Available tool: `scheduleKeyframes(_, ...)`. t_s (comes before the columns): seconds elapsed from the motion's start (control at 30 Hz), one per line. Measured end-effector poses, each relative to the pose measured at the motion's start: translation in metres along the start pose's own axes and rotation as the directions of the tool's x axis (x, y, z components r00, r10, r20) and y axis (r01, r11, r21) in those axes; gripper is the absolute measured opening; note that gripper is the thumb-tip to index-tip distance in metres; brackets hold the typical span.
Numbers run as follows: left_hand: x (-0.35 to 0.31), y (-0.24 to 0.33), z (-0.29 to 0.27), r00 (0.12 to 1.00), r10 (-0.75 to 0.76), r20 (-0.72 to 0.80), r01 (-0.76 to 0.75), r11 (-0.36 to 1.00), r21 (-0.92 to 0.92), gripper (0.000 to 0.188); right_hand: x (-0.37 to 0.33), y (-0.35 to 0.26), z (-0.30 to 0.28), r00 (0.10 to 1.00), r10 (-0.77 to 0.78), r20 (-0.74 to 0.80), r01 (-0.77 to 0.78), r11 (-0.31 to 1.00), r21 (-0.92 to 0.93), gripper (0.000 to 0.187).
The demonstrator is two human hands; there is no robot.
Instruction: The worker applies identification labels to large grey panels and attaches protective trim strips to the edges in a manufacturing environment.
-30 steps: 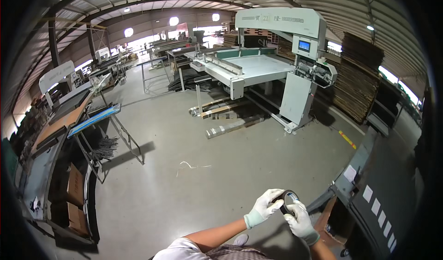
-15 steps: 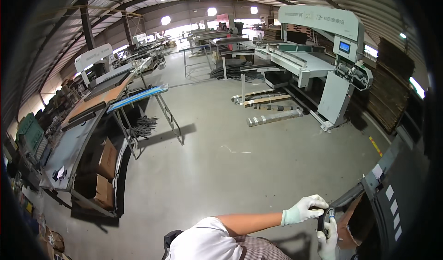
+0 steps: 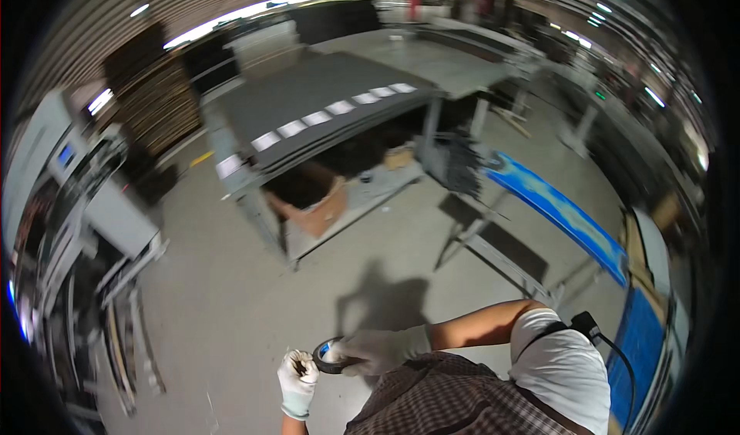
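Note:
Both of my hands wear white gloves and meet low in the middle of the view. My right hand (image 3: 379,348) grips a dark roll of tape (image 3: 329,355) with a blue inner ring, fingers wrapped over its right side. Closed like a fist, my left hand (image 3: 297,379) presses against the roll's left edge and pinches it there. My bare right forearm runs back to a white sleeve and a checked shirt at the lower edge.
A long grey workbench (image 3: 324,99) with white labels stands ahead, with a cardboard box (image 3: 317,210) on its lower shelf. A blue-topped metal stand (image 3: 556,207) is to the right, and a pale machine (image 3: 85,196) to the left. Concrete floor (image 3: 231,296) lies between them.
The view has swung around to face the grey workbench. My hands have shifted from the lower right to the lower middle, still together on the tape roll.

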State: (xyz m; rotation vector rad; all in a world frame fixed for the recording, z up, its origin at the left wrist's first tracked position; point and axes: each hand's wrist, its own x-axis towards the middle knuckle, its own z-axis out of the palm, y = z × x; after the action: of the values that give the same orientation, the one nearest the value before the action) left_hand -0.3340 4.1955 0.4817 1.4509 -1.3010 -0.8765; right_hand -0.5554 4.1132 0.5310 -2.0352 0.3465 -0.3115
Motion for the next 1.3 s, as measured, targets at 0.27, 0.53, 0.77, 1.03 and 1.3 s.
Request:
scheduleKeyframes(0.27, 0.021, 0.072, 0.141, 0.855, 0.261, 0.449, -0.333, 0.939, 0.089, 0.005, -0.129, 0.057, -0.010, 0.831, 0.288, -0.476, -0.364, 0.928, -0.075, 0.061)
scheduleKeyframes(0.53, 0.086, 0.047, 0.292, 0.844, 0.090, 0.529, -0.178, 0.977, 0.117, 0.009, -0.249, 0.098, -0.077, 0.667, 0.354, -0.656, -0.433, 0.900, 0.045, 0.029)
scheduleKeyframes(0.77, 0.148, 0.070, 0.375, 0.837, -0.024, 0.547, -0.017, 0.998, 0.069, 0.010, -0.299, 0.149, -0.159, 0.787, 0.535, -0.308, -0.257, 0.737, 0.625, 0.044)
scheduleKeyframes(1.03, 0.130, 0.063, 0.300, 0.971, -0.141, 0.194, 0.165, 0.979, -0.117, 0.029, -0.202, 0.143, -0.190, 0.967, 0.243, -0.079, -0.026, 0.401, 0.916, 0.058)
scheduleKeyframes(1.3, 0.097, 0.048, 0.203, 0.973, -0.222, -0.056, 0.168, 0.860, -0.482, 0.036, -0.080, 0.149, -0.144, 0.994, 0.097, 0.046, -0.055, 0.096, 0.994, 0.046)
